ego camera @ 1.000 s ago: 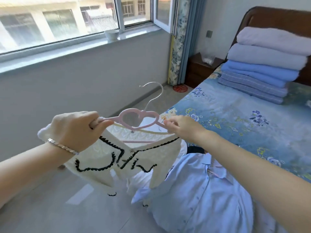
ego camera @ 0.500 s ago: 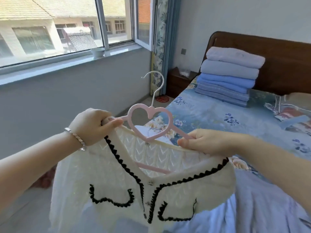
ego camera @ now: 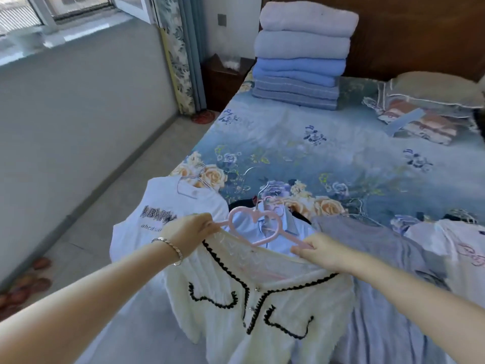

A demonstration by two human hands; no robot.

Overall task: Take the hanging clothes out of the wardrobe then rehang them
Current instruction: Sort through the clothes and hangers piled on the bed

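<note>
White cardigan (ego camera: 262, 298) on pink heart hanger (ego camera: 256, 214), draped below and between hands, over bed's near edge. Left hand (ego camera: 191, 229) grips hanger's left arm; right hand (ego camera: 320, 252) pinches right arm. Beyond: white printed shirt (ego camera: 168, 203), blue shirt (ego camera: 296, 228), grey top (ego camera: 367, 237) flat on bed (ego camera: 288, 143). Far: folded blanket stack (ego camera: 301, 56).

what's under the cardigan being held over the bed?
A light blue shirt lying on the bed. Only its collar area shows, behind the hanger. The cardigan hides the rest of it.
</note>
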